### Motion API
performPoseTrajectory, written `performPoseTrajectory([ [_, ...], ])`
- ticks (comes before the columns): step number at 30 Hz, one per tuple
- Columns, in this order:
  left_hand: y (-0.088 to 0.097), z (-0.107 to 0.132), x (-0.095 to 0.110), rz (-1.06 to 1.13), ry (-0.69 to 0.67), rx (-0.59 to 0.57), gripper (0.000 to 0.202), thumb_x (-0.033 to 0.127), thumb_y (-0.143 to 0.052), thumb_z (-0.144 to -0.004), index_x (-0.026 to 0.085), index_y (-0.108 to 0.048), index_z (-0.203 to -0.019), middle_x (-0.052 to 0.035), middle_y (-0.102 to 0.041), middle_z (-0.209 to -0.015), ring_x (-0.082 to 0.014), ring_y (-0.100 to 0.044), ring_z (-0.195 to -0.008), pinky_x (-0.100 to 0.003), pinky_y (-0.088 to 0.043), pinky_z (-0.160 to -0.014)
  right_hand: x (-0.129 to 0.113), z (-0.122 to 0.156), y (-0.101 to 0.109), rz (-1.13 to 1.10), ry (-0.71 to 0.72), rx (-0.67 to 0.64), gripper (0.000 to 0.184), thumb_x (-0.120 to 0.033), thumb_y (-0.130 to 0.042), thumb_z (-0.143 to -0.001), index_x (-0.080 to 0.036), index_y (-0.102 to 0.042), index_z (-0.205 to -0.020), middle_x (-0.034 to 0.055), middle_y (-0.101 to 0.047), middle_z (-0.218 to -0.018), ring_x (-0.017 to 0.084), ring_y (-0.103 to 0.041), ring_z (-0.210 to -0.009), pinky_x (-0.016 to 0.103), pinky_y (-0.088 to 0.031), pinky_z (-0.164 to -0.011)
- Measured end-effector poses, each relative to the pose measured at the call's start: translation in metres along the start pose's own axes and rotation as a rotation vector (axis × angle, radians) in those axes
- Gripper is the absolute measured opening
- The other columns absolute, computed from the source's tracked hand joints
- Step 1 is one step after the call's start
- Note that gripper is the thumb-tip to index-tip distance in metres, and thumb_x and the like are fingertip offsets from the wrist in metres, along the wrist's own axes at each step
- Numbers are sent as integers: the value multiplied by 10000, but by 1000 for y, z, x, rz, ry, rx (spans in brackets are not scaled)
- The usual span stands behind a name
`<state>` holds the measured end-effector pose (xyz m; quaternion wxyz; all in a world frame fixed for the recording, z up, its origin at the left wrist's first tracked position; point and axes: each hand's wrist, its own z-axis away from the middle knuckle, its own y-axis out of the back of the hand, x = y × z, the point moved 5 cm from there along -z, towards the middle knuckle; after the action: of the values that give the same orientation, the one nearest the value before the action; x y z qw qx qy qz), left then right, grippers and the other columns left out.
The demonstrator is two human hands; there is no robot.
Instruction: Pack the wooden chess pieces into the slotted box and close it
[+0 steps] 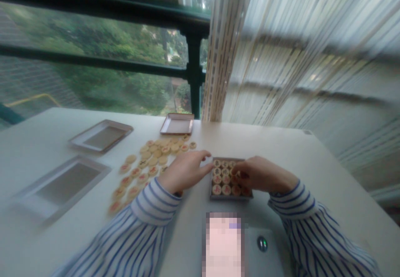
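A small square box (215,197) holds Chinese chess pieces (226,179) in rows, with black characters at the back and red ones at the front. My right hand (262,175) reaches over the box's right side, thumb and fingers pinched on a chess piece (235,179) among the rows; its fingers partly cover it. At the left edge of the box, my left hand (187,168) hovers with thumb and forefinger apart and nothing visible between them. Loose chess pieces (153,161) lie spread left of that hand, some face up, some blank, and the left forearm hides part of them.
Two shallow trays, a brown-rimmed one (105,148) and a pale one (46,218), lie on the left of the white table (268,141). A smaller lid or tray (162,132) is at the back. A pixelated phone-like object (223,245) and a grey device (270,256) sit in front.
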<state>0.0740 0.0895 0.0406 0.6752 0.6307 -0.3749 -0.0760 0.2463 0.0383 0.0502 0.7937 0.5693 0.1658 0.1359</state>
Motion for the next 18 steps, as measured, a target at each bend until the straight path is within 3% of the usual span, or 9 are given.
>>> performPoseTrajectory([
  [8,1,0,0,8,15,-5,462,495,-401,-828,200,-564,-1144,-81,-649,-1048,-214,-591,-962,-291,-424,-803,1,0,-1,36,-4,-1,203,-256,-495,-773,-261,-661,-888,17,-678,-768,150,-602,-674,239,-354,-582],
  [15,1,0,1,18,33,-12,457,491,-406,-826,201,-567,-1141,-82,-647,-1053,-216,-589,-970,-289,-423,-806,-1,1,0,24,5,-11,188,-257,-491,-781,-260,-662,-860,13,-678,-782,143,-600,-682,237,-354,-587],
  [18,1,0,0,14,31,-13,461,493,-404,-826,200,-562,-1146,-81,-647,-1055,-214,-588,-972,-289,-422,-810,0,3,3,17,-9,-1,208,-324,-481,-805,-258,-658,-893,18,-678,-772,146,-601,-675,239,-357,-587],
])
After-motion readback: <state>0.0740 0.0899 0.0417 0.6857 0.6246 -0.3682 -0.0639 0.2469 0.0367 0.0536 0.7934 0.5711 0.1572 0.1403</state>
